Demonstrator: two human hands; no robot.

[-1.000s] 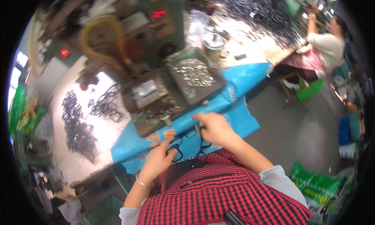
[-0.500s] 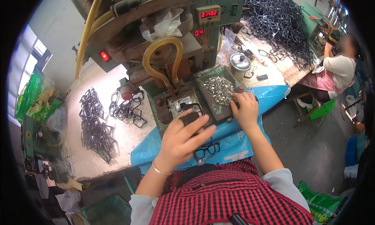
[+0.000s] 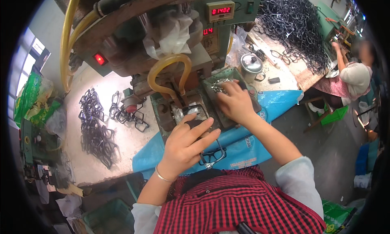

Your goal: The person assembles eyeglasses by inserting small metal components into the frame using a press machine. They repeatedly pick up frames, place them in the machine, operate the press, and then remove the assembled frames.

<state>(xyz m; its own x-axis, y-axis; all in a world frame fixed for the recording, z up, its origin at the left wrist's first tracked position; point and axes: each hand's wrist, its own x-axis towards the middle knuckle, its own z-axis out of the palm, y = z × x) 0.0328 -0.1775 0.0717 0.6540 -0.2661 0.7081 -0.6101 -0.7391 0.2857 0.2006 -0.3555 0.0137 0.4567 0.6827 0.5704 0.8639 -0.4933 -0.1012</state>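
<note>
My left hand is bent over the front of the press bed, its fingers around a black eyeglass frame whose rim lies on the metal die. Dark covering shows around its fingertips. Below the fingers hangs another black rim; whether it belongs to the same frame is hidden by the hand. My right hand reaches into a green metal tray, fingertips bent together down onto a heap of small silvery metal pieces. What sits between those fingertips cannot be seen.
The press carries a looped yellow hose and red displays. Black frames lie in piles at left; a bigger heap stands far right. A lidded metal pot is beyond the tray. A co-worker sits at right.
My right hand has moved left from the tray's right edge onto the metal pieces. My left hand stays at the die, shifted slightly. The view has tilted a little.
</note>
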